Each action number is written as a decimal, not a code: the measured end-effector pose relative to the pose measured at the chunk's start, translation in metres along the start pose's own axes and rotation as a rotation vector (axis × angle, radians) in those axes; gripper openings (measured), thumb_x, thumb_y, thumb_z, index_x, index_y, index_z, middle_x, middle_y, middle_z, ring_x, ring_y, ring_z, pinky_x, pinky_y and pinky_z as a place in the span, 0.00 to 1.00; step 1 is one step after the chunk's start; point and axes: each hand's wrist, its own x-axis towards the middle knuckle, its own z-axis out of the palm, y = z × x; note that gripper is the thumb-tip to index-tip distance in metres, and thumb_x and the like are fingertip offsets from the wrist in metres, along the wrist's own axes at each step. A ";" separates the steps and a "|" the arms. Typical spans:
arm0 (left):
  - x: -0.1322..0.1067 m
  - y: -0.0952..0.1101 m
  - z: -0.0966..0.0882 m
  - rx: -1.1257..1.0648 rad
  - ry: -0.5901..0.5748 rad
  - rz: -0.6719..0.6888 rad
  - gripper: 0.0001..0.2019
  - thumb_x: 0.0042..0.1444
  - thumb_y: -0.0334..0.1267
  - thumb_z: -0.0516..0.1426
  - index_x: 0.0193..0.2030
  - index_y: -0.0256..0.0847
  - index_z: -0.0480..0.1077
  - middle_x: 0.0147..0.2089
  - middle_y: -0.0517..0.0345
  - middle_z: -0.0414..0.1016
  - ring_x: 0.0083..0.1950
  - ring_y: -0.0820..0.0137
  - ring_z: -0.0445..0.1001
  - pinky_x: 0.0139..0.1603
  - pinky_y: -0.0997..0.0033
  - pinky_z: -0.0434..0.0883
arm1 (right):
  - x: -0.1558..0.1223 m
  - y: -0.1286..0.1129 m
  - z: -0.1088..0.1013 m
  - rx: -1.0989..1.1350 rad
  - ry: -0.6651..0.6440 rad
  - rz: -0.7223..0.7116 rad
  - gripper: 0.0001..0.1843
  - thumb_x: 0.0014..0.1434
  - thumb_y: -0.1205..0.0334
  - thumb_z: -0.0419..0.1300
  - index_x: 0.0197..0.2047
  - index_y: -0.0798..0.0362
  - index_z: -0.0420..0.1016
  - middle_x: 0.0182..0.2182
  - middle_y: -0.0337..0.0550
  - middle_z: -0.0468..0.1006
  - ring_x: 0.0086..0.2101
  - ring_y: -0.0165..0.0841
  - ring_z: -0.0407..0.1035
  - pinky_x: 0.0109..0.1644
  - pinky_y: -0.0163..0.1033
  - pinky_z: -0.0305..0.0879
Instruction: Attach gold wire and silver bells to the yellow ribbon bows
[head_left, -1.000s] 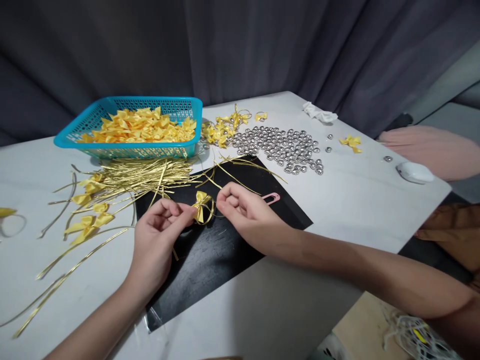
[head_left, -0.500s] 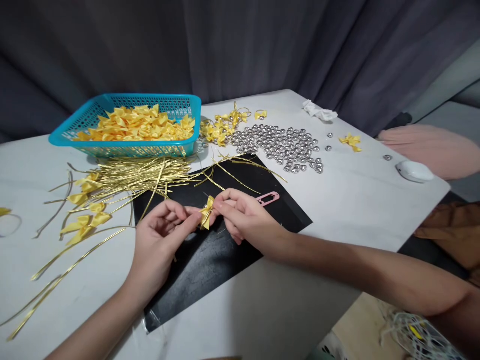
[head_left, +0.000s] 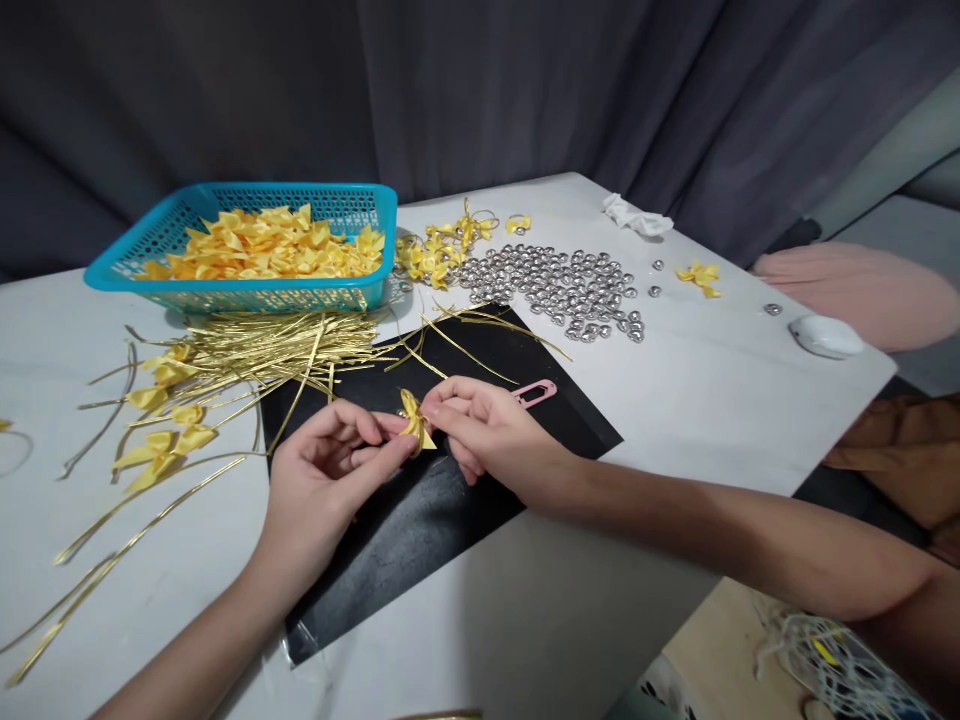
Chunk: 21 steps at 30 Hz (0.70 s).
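A small yellow ribbon bow [head_left: 415,418] is held up over the black mat [head_left: 420,530]. Thumb and fingers of my left hand [head_left: 322,470] pinch it from the left. My right hand [head_left: 495,430] is closed too, its thumb and fingertips pinching at the bow's right side. A bit of silver shows by the bow's left edge, too small to make out fully. Just beyond my right hand lies a pink cutter [head_left: 537,393] on the mat. Gold twist ties [head_left: 292,350] are heaped past my left hand, with loose yellow bows [head_left: 161,450] beside them.
A blue basket [head_left: 240,287] full of yellow bows stands at the back left. Silver heart-shaped beads [head_left: 555,285] are spread at the back, near several finished-looking bows [head_left: 435,255]. A white computer mouse [head_left: 827,337] and a crumpled tissue [head_left: 636,217] lie to the right.
The bow has turned between my fingers: its tail now points lower right and more of its loop shows. My hands stay nearly in place; the view has shifted slightly.
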 end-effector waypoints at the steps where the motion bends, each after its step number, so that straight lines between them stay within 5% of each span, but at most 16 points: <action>1: 0.000 -0.001 0.000 -0.002 0.002 -0.004 0.11 0.45 0.33 0.66 0.24 0.41 0.65 0.31 0.66 0.79 0.31 0.79 0.76 0.34 0.86 0.71 | 0.000 0.000 0.000 0.002 -0.002 -0.004 0.07 0.62 0.68 0.53 0.31 0.57 0.63 0.13 0.26 0.60 0.10 0.17 0.51 0.13 0.21 0.52; 12: 0.003 0.000 0.000 0.037 0.062 -0.011 0.08 0.44 0.35 0.65 0.27 0.42 0.70 0.28 0.65 0.78 0.30 0.78 0.75 0.33 0.85 0.70 | -0.001 -0.004 0.002 -0.032 0.013 -0.031 0.06 0.62 0.67 0.52 0.32 0.57 0.62 0.24 0.32 0.71 0.11 0.15 0.53 0.13 0.22 0.53; 21: 0.003 0.003 0.002 0.128 0.038 -0.059 0.09 0.38 0.39 0.68 0.26 0.40 0.75 0.28 0.58 0.78 0.31 0.70 0.76 0.33 0.76 0.73 | -0.004 0.000 0.002 -0.134 0.023 -0.122 0.04 0.61 0.64 0.53 0.34 0.55 0.62 0.25 0.32 0.69 0.15 0.17 0.53 0.15 0.23 0.54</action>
